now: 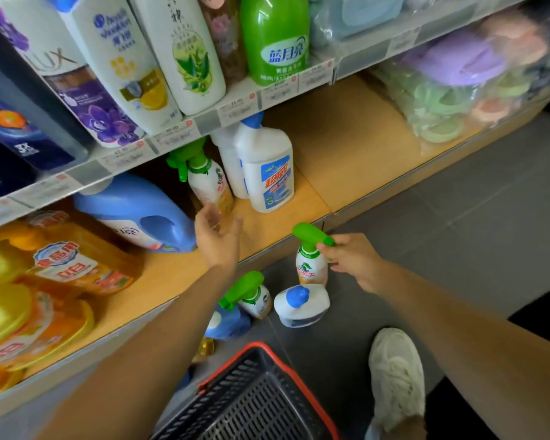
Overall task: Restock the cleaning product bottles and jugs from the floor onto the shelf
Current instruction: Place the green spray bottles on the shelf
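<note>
My right hand (351,260) grips the green trigger head of a white spray bottle (308,265) that stands on the floor by the shelf edge. My left hand (218,236) hovers open over the wooden bottom shelf (346,147), just in front of a matching spray bottle (208,182) standing there. Two white toilet-cleaner bottles with blue caps (267,166) and a blue detergent jug (137,211) also stand on that shelf. On the floor sit another green-trigger spray bottle (250,295), a white bottle with a blue cap (300,304) and a blue jug (227,323).
A black basket with a red rim (254,398) sits on the grey floor near my white shoe (396,376). Orange and yellow detergent jugs (61,281) fill the shelf's left. The upper shelf (204,122) carries shampoo bottles. Bagged sponges (451,100) lie at the right.
</note>
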The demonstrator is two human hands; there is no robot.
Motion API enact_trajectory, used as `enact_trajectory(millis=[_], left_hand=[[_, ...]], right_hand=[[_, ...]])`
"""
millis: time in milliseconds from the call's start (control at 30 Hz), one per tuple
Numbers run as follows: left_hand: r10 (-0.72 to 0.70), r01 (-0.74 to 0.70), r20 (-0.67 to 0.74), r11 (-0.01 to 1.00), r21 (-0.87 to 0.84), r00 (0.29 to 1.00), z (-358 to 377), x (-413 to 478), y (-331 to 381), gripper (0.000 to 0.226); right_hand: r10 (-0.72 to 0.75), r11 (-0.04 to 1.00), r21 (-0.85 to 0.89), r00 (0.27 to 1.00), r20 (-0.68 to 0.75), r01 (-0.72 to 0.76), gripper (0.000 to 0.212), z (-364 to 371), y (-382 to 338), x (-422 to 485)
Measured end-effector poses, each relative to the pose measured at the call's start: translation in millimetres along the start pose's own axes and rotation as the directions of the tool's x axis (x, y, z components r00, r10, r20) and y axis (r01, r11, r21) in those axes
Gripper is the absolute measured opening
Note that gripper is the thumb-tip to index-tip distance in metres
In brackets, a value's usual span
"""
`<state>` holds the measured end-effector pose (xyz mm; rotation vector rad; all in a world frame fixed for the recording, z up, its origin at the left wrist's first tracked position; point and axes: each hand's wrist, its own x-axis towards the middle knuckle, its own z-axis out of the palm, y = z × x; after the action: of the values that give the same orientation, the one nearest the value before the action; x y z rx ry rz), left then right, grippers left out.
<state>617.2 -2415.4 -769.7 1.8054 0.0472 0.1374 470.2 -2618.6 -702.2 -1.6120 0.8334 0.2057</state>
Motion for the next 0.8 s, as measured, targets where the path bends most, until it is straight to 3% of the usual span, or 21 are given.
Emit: enact_trajectory(millis=[167, 233, 400, 600, 800], left_hand=[[-0.055, 0.057, -0.029, 0.998, 0.038, 0.998, 10, 40, 20, 0.122], [-0.047, 0.05, -0.038, 0.997, 0.064, 0.998, 10, 56, 24, 0.115], [-0.018, 0.024, -0.055, 0.993, 0.115, 0.998, 5, 58, 28, 0.072], [0.099, -0.114, 0.076, 0.968, 0.223, 0.992, -10, 12, 33, 0.062], [0.209, -0.303, 0.289, 0.892, 0.334, 0.934, -51, -13, 56, 0.06]], right_hand=[[0.013, 0.998, -0.053, 1.0, 0.008, -0.013, 0.031, -5, 8, -2], [0.037, 0.997, -0.074, 0.999, 0.013, -0.036, 0.032, -8, 11, -2], [0.044, 0.97, -0.238, 0.998, -0.05, -0.055, 0.027, -19, 22, -2], [-0.092, 0.759, -0.65, 0.995, -0.032, 0.049, 0.018, -30, 17, -10], [-0.053, 0.639, -0.769, 0.998, -0.033, 0.008, 0.033, -30, 3, -28]])
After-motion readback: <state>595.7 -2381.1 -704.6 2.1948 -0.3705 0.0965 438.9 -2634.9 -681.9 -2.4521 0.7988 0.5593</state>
